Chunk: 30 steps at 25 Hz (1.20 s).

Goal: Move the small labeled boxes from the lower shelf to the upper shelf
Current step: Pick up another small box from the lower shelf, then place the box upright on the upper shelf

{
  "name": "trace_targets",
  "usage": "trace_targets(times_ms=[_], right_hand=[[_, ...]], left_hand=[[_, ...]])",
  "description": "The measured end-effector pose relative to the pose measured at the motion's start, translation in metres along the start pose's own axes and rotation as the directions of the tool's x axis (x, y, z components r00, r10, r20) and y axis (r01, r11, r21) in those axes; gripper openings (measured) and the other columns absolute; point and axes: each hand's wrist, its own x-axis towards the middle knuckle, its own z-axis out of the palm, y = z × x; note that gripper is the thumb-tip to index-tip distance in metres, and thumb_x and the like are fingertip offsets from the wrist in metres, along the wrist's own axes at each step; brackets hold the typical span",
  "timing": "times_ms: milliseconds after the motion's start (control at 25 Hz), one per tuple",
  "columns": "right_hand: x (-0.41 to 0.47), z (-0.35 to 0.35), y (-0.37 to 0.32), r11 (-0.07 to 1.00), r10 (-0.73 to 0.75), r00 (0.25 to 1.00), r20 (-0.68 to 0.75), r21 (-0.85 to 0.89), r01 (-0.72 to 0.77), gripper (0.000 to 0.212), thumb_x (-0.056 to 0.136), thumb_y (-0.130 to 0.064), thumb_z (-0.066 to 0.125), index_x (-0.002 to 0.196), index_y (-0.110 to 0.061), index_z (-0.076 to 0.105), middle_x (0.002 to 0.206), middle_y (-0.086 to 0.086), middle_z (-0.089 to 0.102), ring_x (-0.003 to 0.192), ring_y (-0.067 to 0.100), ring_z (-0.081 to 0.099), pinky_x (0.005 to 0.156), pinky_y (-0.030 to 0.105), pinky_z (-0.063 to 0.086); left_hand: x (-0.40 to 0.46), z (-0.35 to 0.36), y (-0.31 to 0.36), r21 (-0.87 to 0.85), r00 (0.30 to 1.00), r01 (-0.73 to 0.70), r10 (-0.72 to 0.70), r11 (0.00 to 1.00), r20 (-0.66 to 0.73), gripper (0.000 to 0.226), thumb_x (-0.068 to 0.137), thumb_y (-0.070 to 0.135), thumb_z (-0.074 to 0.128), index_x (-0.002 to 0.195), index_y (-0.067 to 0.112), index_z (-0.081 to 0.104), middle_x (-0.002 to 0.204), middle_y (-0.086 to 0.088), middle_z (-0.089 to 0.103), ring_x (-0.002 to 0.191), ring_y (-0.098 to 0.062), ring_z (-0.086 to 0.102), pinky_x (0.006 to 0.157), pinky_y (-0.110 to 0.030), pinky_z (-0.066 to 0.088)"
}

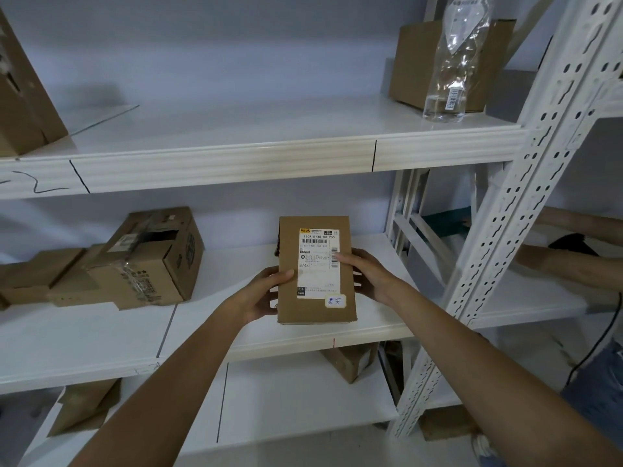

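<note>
While both hands grip it, the small labeled box (317, 269) sits over the lower shelf (101, 335), near its front lip at about 6 o'clock from frame centre; can't tell if its base touches the shelf or hangs just above.

Upper shelf (236, 129) is the biggest surface: wide bare white stretch across the middle, w/ a brown carton (23, 96) at 9 o'clock, another cardboard box (421, 62) at 1 o'clock and a clear plastic bag (455, 62) propped in front of it. Front edge runs unbroken btwn them.

Perforated white upright (526, 214) slants down the 3 o'clock side, near the box's right.

Lower shelf holds a torn-open taped carton (151, 261) at 9 o'clock, well apart from the box; bare room btwn them.

Left hand (263, 294) wraps the box's left edge, thumb on the label face. Right hand (364, 274) clamps the right edge, thumb across the barcode, fingers behind.
</note>
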Motion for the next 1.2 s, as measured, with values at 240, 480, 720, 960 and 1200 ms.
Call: trace_targets(times_ms=[240, 480, 720, 960, 1200], right_hand=[[-0.003, 0.008, 0.002, 1.0, -0.012, 1.0, 0.019, 0.024, 0.011, 0.056, 0.082, -0.025, 0.079, 0.132, -0.019, 0.054, 0.11, 0.009, 0.073, 0.103, 0.028, 0.069, 0.092, 0.043, 0.054], [-0.005, 0.051, 0.017, 1.0, 0.017, 0.99, 0.137, -0.019, -0.014, 0.056, 0.081, -0.024, 0.081, 0.13, -0.019, 0.055, 0.111, 0.008, 0.075, 0.103, 0.028, 0.071, 0.094, 0.044, 0.056], [-0.035, 0.11, 0.023, 0.999, -0.007, 0.981, 0.193, -0.045, 0.016, 0.059, 0.08, -0.028, 0.081, 0.132, -0.021, 0.053, 0.114, 0.007, 0.073, 0.106, 0.028, 0.07, 0.101, 0.049, 0.053], [-0.093, 0.219, 0.031, 0.993, -0.062, 0.967, 0.246, -0.084, 0.085, 0.056, 0.081, -0.028, 0.08, 0.13, -0.02, 0.054, 0.112, 0.008, 0.073, 0.105, 0.028, 0.07, 0.1, 0.049, 0.053], [-0.16, 0.368, 0.059, 0.987, -0.049, 0.94, 0.338, -0.13, 0.098, 0.033, 0.085, -0.03, 0.075, 0.115, -0.022, 0.063, 0.106, 0.004, 0.076, 0.099, 0.026, 0.071, 0.096, 0.045, 0.054]], left_hand=[[-0.018, -0.004, -0.008, -0.011, 0.999, 0.004, -0.005, 1.0, -0.051, 0.11, 0.047, 0.05, 0.095, 0.142, 0.021, 0.048, 0.134, -0.009, 0.065, 0.125, -0.031, 0.061, 0.105, -0.055, 0.047], [-0.06, -0.037, -0.026, -0.033, 0.989, -0.004, -0.001, 0.999, -0.15, 0.112, 0.045, 0.047, 0.096, 0.143, 0.022, 0.047, 0.135, -0.011, 0.065, 0.123, -0.032, 0.061, 0.104, -0.053, 0.048], [-0.13, -0.063, -0.031, -0.053, 0.977, -0.061, 0.048, 0.997, -0.208, 0.112, 0.045, 0.046, 0.097, 0.143, 0.021, 0.049, 0.135, -0.008, 0.066, 0.126, -0.031, 0.061, 0.106, -0.054, 0.046], [-0.245, -0.115, -0.038, -0.038, 0.959, -0.135, 0.121, 0.99, -0.257, 0.093, 0.06, 0.043, 0.084, 0.143, 0.017, 0.049, 0.138, -0.009, 0.063, 0.129, -0.033, 0.058, 0.107, -0.051, 0.046], [-0.383, -0.196, -0.063, -0.067, 0.914, -0.195, 0.156, 0.979, -0.376, 0.091, 0.06, 0.044, 0.082, 0.141, 0.014, 0.051, 0.129, -0.012, 0.067, 0.101, -0.023, 0.066, 0.08, -0.035, 0.056]])
